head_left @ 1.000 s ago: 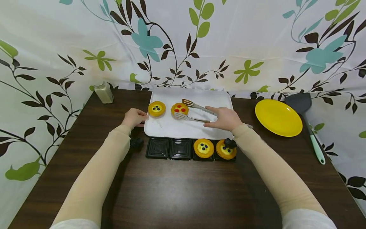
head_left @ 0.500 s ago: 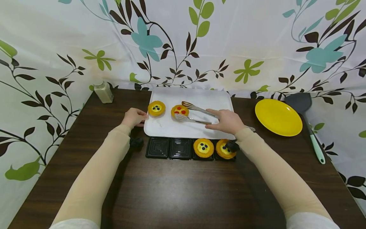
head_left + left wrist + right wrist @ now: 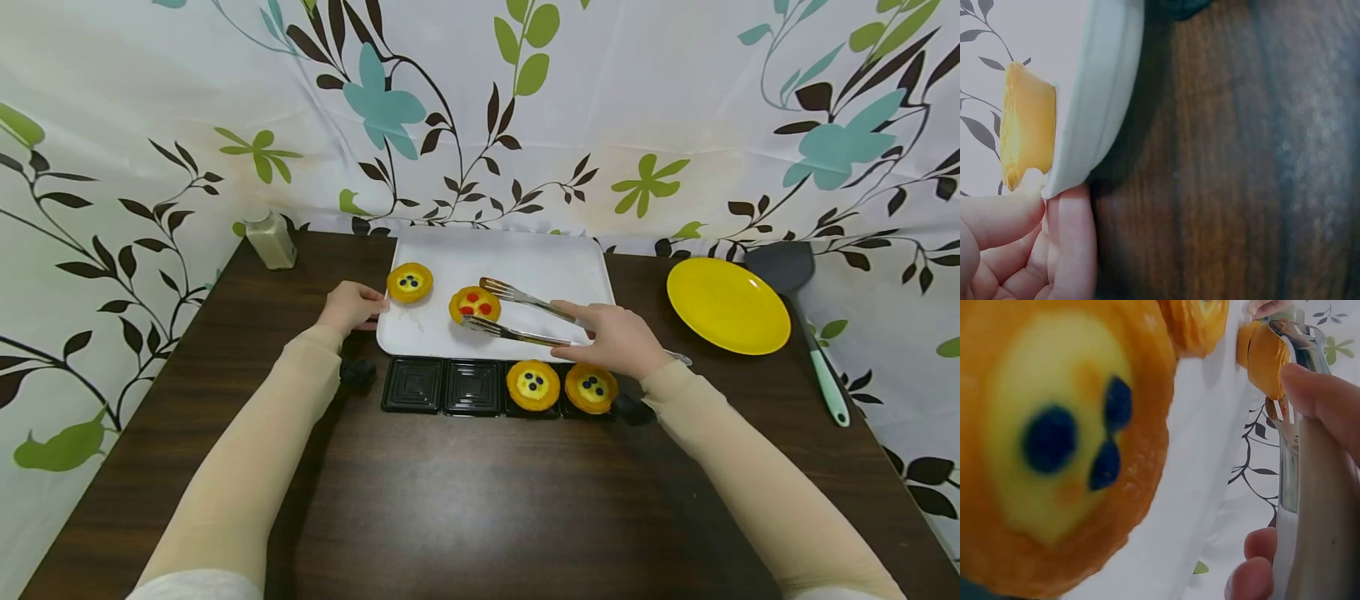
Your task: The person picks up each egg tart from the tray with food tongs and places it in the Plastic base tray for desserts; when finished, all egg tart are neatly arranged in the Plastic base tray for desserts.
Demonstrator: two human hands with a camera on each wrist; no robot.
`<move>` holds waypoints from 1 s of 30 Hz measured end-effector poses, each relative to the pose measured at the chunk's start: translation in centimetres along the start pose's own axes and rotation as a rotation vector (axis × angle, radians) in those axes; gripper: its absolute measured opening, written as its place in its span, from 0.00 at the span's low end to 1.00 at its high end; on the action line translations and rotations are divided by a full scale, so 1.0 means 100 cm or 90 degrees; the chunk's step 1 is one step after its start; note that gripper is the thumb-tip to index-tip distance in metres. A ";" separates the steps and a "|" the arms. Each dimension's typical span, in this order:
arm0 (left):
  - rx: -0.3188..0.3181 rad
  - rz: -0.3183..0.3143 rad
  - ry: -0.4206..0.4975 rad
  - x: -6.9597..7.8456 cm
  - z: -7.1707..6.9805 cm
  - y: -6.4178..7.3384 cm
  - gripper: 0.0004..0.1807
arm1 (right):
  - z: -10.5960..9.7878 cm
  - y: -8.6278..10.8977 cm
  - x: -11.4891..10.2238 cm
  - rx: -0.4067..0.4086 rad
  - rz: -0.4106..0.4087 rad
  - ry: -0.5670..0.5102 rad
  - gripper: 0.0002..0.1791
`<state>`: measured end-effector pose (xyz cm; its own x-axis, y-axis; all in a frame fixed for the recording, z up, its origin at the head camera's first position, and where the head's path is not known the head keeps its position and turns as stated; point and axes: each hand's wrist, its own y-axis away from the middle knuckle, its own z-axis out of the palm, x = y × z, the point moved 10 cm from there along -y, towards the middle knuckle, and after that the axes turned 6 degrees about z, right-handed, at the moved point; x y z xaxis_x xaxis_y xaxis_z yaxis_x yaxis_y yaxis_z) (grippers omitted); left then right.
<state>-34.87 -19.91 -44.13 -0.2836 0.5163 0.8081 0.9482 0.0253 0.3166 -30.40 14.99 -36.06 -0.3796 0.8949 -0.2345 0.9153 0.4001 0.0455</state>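
In the head view my left hand point(image 3: 351, 307) pinches the left rim of a white tray point(image 3: 555, 258), thumb above and fingers beneath. My right hand point(image 3: 618, 337) holds metal tongs point(image 3: 525, 298) from the right, their two slotted ends on either side of a tart with red topping point(image 3: 475, 302). That tart lies on the tray. A tart with blue berries point(image 3: 410, 283) sits at the tray's left end, right by the left thumb point(image 3: 1025, 200) in the left wrist view. The right wrist view shows the tongs' ends over the orange crust; a berry tart point(image 3: 1147, 450) looms close on the left.
A black tray with square compartments point(image 3: 415, 385) lies along the white tray's front edge; its two right compartments hold berry tarts point(image 3: 533, 386). To the right are a yellow plate point(image 3: 727, 304) and a spatula point(image 3: 828, 387). A shaker jar point(image 3: 272, 242) stands back left.
My right hand has moved right and towards me with the tongs. The red-topped tart has shifted a little towards the tray's front. My left hand has stayed at the rim.
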 end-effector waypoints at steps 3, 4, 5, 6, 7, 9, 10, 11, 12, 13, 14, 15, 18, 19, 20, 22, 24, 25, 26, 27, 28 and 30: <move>-0.001 0.002 0.002 0.001 0.001 -0.001 0.19 | -0.001 0.010 0.000 0.005 0.000 -0.005 0.42; -0.002 0.002 0.003 0.001 0.001 -0.001 0.19 | -0.001 0.013 0.000 0.007 -0.001 -0.005 0.42; -0.002 0.002 0.003 0.001 0.001 -0.001 0.19 | -0.001 0.016 -0.001 0.008 -0.002 -0.006 0.43; -0.002 0.001 0.002 0.001 0.002 -0.001 0.19 | 0.000 0.019 -0.001 0.009 -0.003 -0.008 0.43; -0.003 0.000 0.001 0.001 0.002 -0.001 0.19 | 0.000 0.022 -0.002 0.008 -0.004 -0.008 0.43; -0.003 -0.002 0.001 0.001 0.002 -0.001 0.19 | 0.001 0.028 -0.003 0.008 -0.007 -0.012 0.43; -0.003 -0.002 0.000 0.001 0.002 0.000 0.19 | 0.002 0.031 -0.004 0.007 -0.008 -0.014 0.43; -0.003 -0.001 -0.001 0.001 0.002 0.000 0.19 | 0.002 0.034 -0.005 0.005 -0.008 -0.017 0.43; -0.003 -0.002 -0.001 0.002 0.002 0.000 0.19 | 0.002 0.037 -0.005 0.005 -0.008 -0.021 0.42; -0.003 -0.002 -0.001 0.002 0.002 0.000 0.19 | 0.003 0.040 -0.006 0.003 -0.009 -0.024 0.42; -0.003 -0.002 0.000 0.001 0.002 0.000 0.19 | 0.003 0.043 -0.007 0.003 -0.011 -0.029 0.42; -0.002 -0.002 -0.001 0.001 0.002 0.000 0.19 | 0.004 0.045 -0.008 0.003 -0.013 -0.032 0.42; -0.001 -0.004 0.000 0.000 0.002 -0.001 0.20 | 0.005 0.053 -0.013 0.008 -0.027 -0.038 0.41; 0.000 -0.004 0.000 0.000 0.002 -0.001 0.20 | 0.006 0.055 -0.014 0.009 -0.032 -0.038 0.41; 0.000 -0.004 0.001 -0.001 0.002 -0.001 0.20 | 0.007 0.057 -0.015 0.012 -0.037 -0.037 0.41; 0.002 -0.003 0.000 0.000 0.001 0.000 0.20 | 0.009 0.060 -0.017 0.011 -0.043 -0.034 0.41; 0.004 0.001 0.000 0.000 0.001 0.000 0.19 | 0.012 0.063 -0.018 0.004 -0.041 -0.033 0.41; 0.005 0.003 0.000 0.001 0.000 0.000 0.19 | 0.014 0.064 -0.018 0.000 -0.038 -0.034 0.41; 0.005 0.005 0.000 0.001 0.000 0.001 0.19 | 0.015 0.065 -0.018 -0.003 -0.036 -0.034 0.40; 0.007 0.006 0.000 0.001 0.000 0.001 0.19 | 0.017 0.066 -0.018 -0.006 -0.033 -0.035 0.40; 0.007 0.008 0.000 0.002 0.000 0.002 0.19 | 0.018 0.067 -0.018 -0.007 -0.032 -0.035 0.40; 0.009 0.008 0.002 0.002 0.000 0.002 0.19 | 0.020 0.070 -0.019 -0.003 -0.034 -0.032 0.40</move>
<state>-34.70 -19.84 -43.91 -0.2721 0.5145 0.8132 0.9537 0.0315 0.2991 -23.04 15.73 -37.24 -0.4210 0.8610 -0.2855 0.8929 0.4487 0.0364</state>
